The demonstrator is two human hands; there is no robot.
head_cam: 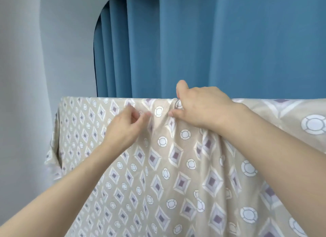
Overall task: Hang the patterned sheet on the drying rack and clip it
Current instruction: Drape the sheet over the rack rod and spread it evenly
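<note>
1. Beige fabric with purple diamonds and white rings is draped over something straight and horizontal at chest height. That's the patterned sheet point(176, 166), and I'd guess the drying rack is under it, but the rack itself is fully covered, so no bar or frame is visible.

2. Hanging looks basically done. The sheet falls over the top edge, runs off the right side of the view, and wraps round a corner on the left. It's bunched and creased in the middle, right where the hands are.

3. Left hand point(123, 129) has thumb and fingertips pinched together on a small fold just below the top edge. Right hand point(199, 108) sits up on the top edge with its fingers curled into the gathered cloth and the thumb sticking up. Both are gripping fabric, close together but not touching.

4. Clipping looks not done. No clip or peg shows anywhere on the sheet or in either hand. So what's left, I reckon: smooth out that bunch, then get the clips on.

5. Room-wise: a long blue curtain point(211, 42) hangs in folds just behind the sheet, and a pale grey wall point(23, 60) with a curved edge is on the left. No floor in view.
</note>
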